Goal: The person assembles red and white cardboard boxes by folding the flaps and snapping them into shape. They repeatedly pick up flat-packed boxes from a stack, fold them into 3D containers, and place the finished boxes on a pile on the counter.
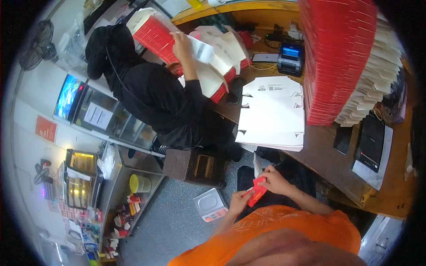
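Low in front of my orange shirt, both hands are closed on a small red piece of card (256, 193) with faint yellow print. My left hand (240, 201) pinches its left edge. From the right, my right hand (274, 181) grips its upper end. A white flap (258, 165) sticks up just beyond the right fingers; whether it belongs to the red piece I cannot tell. Ahead of my hands, a stack of flat white carton blanks (270, 115) with cut slots lies at the table edge.
A tall stack of red cartons (335, 62) rises on the wooden table (328, 166), near a card terminal (290, 57). To the left, a person in black (151, 93) handles red and white cartons (155, 35). A brown stool (186, 168) and a white tray-like box (210, 204) stand on the floor.
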The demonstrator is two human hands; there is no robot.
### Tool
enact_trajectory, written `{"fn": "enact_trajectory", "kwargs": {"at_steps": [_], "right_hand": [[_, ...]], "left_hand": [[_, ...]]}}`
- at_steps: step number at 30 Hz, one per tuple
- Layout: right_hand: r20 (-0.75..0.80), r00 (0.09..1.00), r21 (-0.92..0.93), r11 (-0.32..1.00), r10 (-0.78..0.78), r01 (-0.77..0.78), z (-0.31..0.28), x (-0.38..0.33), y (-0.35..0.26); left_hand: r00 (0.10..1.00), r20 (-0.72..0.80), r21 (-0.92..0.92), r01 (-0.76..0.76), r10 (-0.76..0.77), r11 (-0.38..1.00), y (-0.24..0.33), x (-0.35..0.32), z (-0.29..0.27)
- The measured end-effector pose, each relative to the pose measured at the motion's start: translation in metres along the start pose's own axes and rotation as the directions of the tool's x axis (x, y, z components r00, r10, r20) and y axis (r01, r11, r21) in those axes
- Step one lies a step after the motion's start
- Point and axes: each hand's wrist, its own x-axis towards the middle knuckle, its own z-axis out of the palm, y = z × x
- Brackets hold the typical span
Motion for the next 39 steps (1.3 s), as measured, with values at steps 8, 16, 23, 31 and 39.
{"fn": "enact_trajectory", "kwargs": {"at_steps": [8, 16, 23, 31, 39], "right_hand": [[0.074, 0.997, -0.035, 0.999, 0.033, -0.031, 0.043, 0.001, 0.014], [0.2, 0.98, -0.025, 0.999, -0.018, 0.023, 0.01, 0.015, -0.032], [-0.032, 0.96, 0.176, 0.947, 0.279, -0.27, 0.019, 0.011, -0.025], [-0.029, 0.997, -0.276, 0.958, 0.074, -0.079, 0.046, 0.016, -0.02], [0.225, 0.974, -0.505, 0.858, 0.023, 0.097, 0.04, 0.019, 0.004]], "left_hand": [[0.997, -0.051, -0.204, -0.06, 0.05, 0.977, 0.01, -0.026, 0.009], [0.921, -0.379, -0.165, -0.16, 0.087, 0.973, -0.053, 0.007, -0.011], [0.995, 0.068, -0.74, 0.097, -0.069, 0.666, -0.024, -0.015, -0.027], [0.869, -0.439, -0.409, 0.032, -0.227, 0.912, -0.062, 0.014, 0.014], [0.96, -0.244, -0.064, -0.155, 0.135, 0.986, -0.068, -0.001, -0.026]]}}
